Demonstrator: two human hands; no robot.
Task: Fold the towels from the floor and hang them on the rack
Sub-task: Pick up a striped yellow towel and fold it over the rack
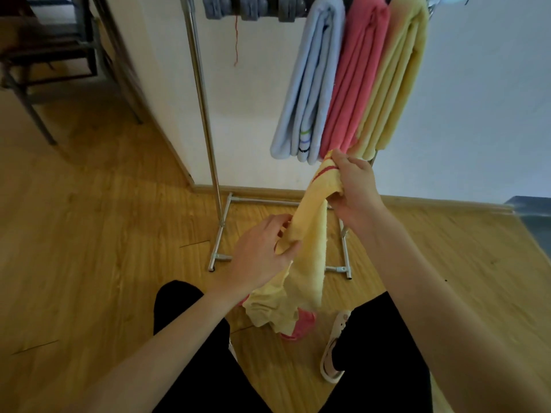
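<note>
Wooden floor (89,234) and a white wall are framing a metal rack (205,114), with 2 hands holding a yellow towel (310,234) in front of it.

Right hand (354,189) is gripping the towel's upper, red-striped end, fingers curled round it, just below 3 folded towels hanging on the rack: a blue towel (313,84), a pink towel (354,84) and a pale yellow towel (399,79). Left hand (262,251) is pinching the same towel lower down, and its loose end is drooping to the floor between the person's legs, over something pink (304,323) lying there.
</note>
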